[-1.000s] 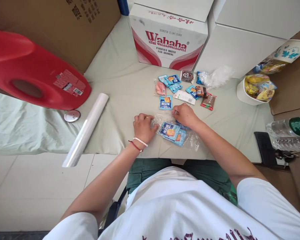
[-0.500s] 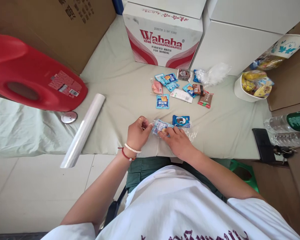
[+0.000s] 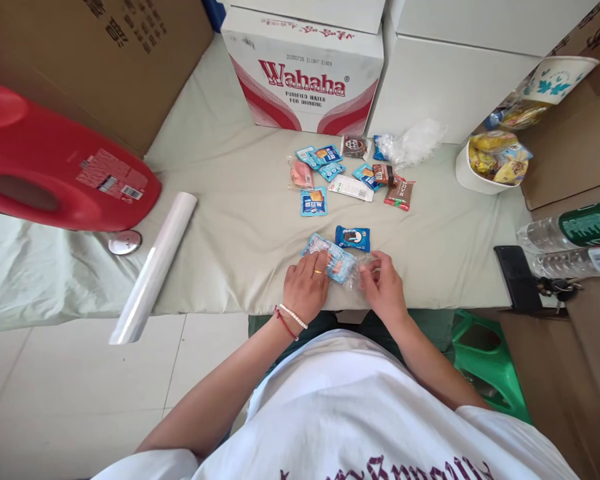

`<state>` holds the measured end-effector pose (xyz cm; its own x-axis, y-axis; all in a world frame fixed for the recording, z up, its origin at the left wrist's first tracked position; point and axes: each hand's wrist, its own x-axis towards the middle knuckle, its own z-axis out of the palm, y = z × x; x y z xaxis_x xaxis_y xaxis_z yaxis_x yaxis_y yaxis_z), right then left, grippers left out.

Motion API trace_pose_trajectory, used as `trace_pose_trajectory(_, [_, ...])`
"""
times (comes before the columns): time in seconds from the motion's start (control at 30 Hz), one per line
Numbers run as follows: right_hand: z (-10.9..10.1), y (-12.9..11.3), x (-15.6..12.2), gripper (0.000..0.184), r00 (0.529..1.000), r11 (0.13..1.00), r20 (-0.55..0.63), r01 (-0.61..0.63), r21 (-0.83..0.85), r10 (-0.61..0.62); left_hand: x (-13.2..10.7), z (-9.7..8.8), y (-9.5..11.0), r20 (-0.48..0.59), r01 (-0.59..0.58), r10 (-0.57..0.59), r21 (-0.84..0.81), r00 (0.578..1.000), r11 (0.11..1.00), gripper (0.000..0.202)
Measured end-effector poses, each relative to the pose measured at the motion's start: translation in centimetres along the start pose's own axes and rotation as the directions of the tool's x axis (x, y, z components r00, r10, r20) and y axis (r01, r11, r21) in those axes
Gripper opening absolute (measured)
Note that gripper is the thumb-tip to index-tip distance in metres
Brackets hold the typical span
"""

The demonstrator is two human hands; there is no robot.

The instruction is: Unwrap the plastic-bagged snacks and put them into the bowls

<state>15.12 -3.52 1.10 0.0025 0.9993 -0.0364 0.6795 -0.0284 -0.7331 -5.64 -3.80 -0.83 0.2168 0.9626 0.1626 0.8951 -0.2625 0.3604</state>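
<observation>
Lying partly under left grip (image 3: 307, 285): blue packets (image 3: 341, 265); right grip (image 3: 384, 288) touching wrap (image 3: 354, 276).

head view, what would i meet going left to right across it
Red jug, shiny white roll, left hand, right hand, white tub, green-labelled bottle.

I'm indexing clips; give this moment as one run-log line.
left hand: resting on light-blue packets | right hand: at clear plastic wrap | nearby: dark-blue packet, just beyond
</observation>
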Motion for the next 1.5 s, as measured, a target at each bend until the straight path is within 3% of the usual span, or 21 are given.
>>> trace_pose_trajectory(0.07, [-0.2, 0.5, 0.5, 0.059, 0.989, 0.98, -0.054, -0.142, -0.142, 0.136, -0.1, 0.3, 0.2, 0.006, 0.02, -0.02, 0.014, 1.0, 1.0, 0.047])
trace_pose_trajectory(0.1, [-0.3, 0.7, 0.6, 0.056, 0.987, 0.961, -0.051, -0.163, -0.222, 0.155, -0.1, 0.3, 0.3, 0.01, 0.022, -0.022, 0.025, 1.0, 0.999, 0.046])
trace_pose_trajectory(0.23, [-1.4, 1.0, 0.0, 0.026, 0.998, 0.928, -0.055, -0.046, -0.369, 0.028, -0.1, 0.4, 0.4, 0.021, 0.033, -0.034, 0.023, 0.999, 0.999, 0.042])
trace_pose_trajectory(0.33, [-2.7, 0.1, -1.0, 0.023, 0.991, 0.969, -0.113, 0.045, -0.245, -0.074, -0.3, 0.4, 0.4, 0.019, 0.036, -0.036, -0.031, 0.999, 0.999, 0.042])
trace_pose_trajectory(0.47, [-3.1, -3.3, -0.3, 0.026, 0.999, 0.999, -0.033, -0.005, -0.037, 0.004, -0.5, 0.8, 0.4, -0.07, 0.0, -0.006, -0.09, 0.997, 0.996, 0.042])
trace_pose_trajectory(0.6, [0.3, -7.7, 4.0, 0.02, 0.989, 0.978, 0.064, 0.141, -0.154, -0.133, -0.3, 1.0, 0.7, -0.103, -0.049, 0.037, -0.115, 0.994, 0.992, 0.04])
trace_pose_trajectory(0.73, [4.8, -10.0, 7.2, 0.025, 0.938, 0.875, 0.32, 0.262, -0.408, -0.132, -0.9, 0.3, -0.1, -0.091, -0.074, 0.062, -0.139, 0.994, 0.988, 0.031])
trace_pose_trajectory(0.8, [6.1, -10.0, 6.9, 0.028, 0.908, 0.822, 0.391, 0.337, -0.459, -0.153, -2.1, -0.4, -1.3, -0.12, -0.085, 0.064, -0.183, 0.991, 0.979, 0.032])
trace_pose_trajectory(0.9, [6.7, -8.8, 5.2, 0.041, 0.869, 0.74, 0.4, 0.47, -0.481, -0.292, -4.6, -1.5, -4.0, -0.193, -0.052, 0.002, -0.255, 0.981, 0.965, 0.029])
trace_pose_trajectory(0.97, [6.8, -8.0, 4.3, 0.057, 0.859, 0.712, 0.382, 0.502, -0.492, -0.342, -6.0, -2.2, -5.6, -0.227, -0.01, -0.059, -0.291, 0.972, 0.957, 0.024])
trace_pose_trajectory(1.03, [6.6, -7.6, 4.1, 0.06, 0.863, 0.71, 0.373, 0.496, -0.5, -0.34, -6.9, -2.9, -6.4, -0.246, 0.023, -0.108, -0.326, 0.963, 0.945, 0.021])
trace_pose_trajectory(1.17, [5.7, -7.6, 5.0, 0.031, 0.864, 0.712, 0.408, 0.484, -0.509, -0.295, -6.6, -4.2, -5.6, -0.263, 0.087, -0.219, -0.437, 0.94, 0.895, 0.02])
trace_pose_trajectory(1.33, [3.6, -6.2, 6.0, 0.033, 0.903, 0.85, 0.375, 0.359, -0.387, -0.211, -4.6, -4.0, -3.2, -0.182, 0.204, -0.372, -0.585, 0.91, 0.785, 0.022])
trace_pose_trajectory(1.43, [3.2, -4.9, 5.6, 0.028, 0.876, 0.872, 0.376, 0.414, -0.263, -0.303, -3.3, -2.7, -2.6, -0.102, 0.246, -0.356, -0.549, 0.929, 0.799, 0.028])
trace_pose_trajectory(1.5, [3.4, -4.4, 5.0, 0.037, 0.844, 0.841, 0.374, 0.488, -0.235, -0.385, -2.4, -1.9, -2.6, -0.022, 0.303, -0.377, -0.553, 0.926, 0.776, 0.032])
